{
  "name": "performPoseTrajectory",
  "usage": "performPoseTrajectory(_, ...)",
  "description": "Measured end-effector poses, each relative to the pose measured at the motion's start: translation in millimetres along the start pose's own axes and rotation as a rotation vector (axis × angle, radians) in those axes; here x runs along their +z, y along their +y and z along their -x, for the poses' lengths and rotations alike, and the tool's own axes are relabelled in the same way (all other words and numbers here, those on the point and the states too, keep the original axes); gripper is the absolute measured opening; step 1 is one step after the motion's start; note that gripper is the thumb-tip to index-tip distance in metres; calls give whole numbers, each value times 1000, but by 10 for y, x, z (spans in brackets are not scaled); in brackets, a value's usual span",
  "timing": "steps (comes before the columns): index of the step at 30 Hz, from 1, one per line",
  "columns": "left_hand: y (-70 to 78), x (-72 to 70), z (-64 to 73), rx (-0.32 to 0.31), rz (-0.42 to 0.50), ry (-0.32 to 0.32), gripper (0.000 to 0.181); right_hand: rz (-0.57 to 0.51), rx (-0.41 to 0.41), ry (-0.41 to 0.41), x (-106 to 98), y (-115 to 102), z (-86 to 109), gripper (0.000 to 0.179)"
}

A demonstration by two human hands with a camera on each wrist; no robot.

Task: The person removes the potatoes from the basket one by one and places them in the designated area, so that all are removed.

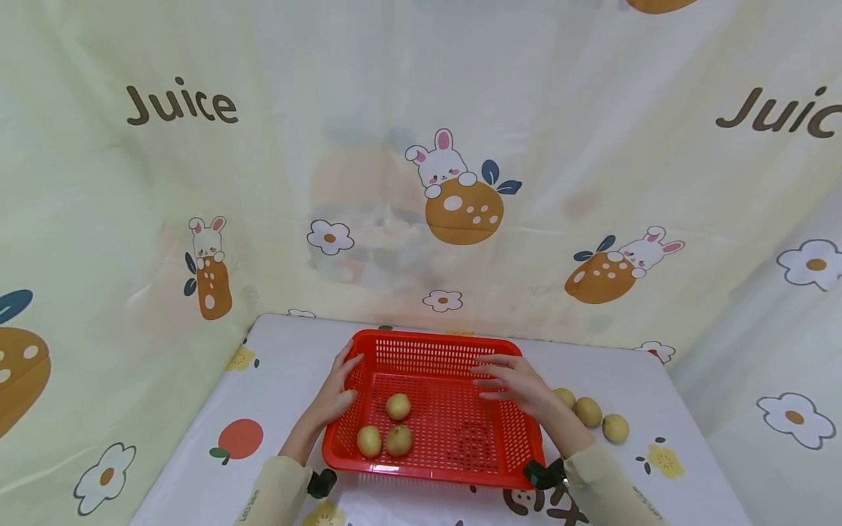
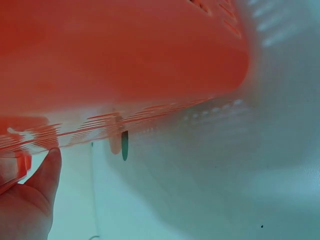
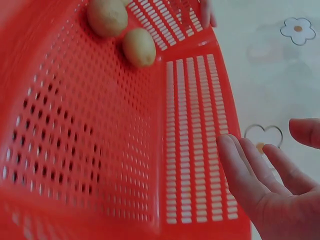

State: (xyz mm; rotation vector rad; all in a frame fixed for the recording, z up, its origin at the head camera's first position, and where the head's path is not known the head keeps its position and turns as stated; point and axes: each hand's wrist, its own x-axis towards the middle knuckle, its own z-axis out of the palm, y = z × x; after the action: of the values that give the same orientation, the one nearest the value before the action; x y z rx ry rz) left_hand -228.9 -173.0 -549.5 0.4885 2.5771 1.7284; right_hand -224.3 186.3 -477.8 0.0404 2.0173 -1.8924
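Note:
A red plastic basket [image 1: 421, 473] with slotted walls stands in the middle of the table. Three round, yellowish potatoes [image 1: 398, 441] lie in its left part. My left hand [image 1: 332, 398] grips the basket's left side; in the left wrist view its thumb [image 2: 47, 172] lies against the red plastic. Over the basket's right part hovers my right hand [image 1: 520, 383], fingers apart and holding nothing. In the right wrist view that hand [image 3: 280, 195] appears with fingers extended close to the slotted wall [image 3: 195, 145].
Three more potatoes [image 1: 588, 412] lie in a row on the table, right of the basket and beside my right forearm. The patterned tablecloth [image 1: 289, 365] reaches back to a hanging printed curtain [image 1: 368, 292], with further curtain on both sides.

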Motion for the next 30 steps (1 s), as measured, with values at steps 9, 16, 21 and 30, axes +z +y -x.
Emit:
performPoseTrajectory(9,1,23,28,-19,32,7,73,-44,17,-10,320,51,-173,45)
performPoseTrajectory(16,17,12,26,-13,26,10,73,-75,20,-52,515,87,-332,45)
performPoseTrajectory(21,33,2,9,-20,-5,4,72,-93,20,-72,632,117,-464,44)
performPoseTrajectory(30,21,-8,1,-19,37,13,72,-39,18,-102,886,142,-654,42)
